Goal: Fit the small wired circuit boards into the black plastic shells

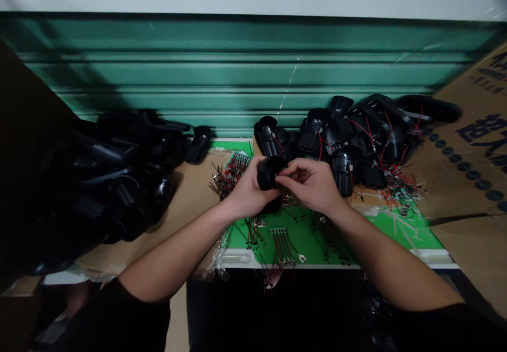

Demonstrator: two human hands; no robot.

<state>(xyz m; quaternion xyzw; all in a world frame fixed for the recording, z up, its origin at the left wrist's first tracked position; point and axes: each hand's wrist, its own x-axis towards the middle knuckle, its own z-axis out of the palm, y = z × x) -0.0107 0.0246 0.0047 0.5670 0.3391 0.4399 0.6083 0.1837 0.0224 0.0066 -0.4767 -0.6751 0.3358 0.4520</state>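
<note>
In the middle of the head view, my left hand (pixel 249 191) is wrapped round a curved black plastic housing (pixel 269 172). At the housing's right side, the thumb and forefinger of my right hand (pixel 311 182) are pinched together. A thin red wire shows just below those fingertips; whatever small piece they grip is too small to make out. Beneath and in front of my hands, a small strip of circuit boards with dark red wires (pixel 280 235) lies on the green mat (pixel 304 238). More wired boards (pixel 227 175) are bunched to the left of my left hand.
A large heap of black housings (pixel 130 167) covers the left of the bench. Housings with red wires (pixel 368 130) are piled at the back right, beside a tangle of wires (pixel 400 188). A cardboard box (pixel 471 146) stands at right, and a green slatted wall (pixel 237 72) closes the back.
</note>
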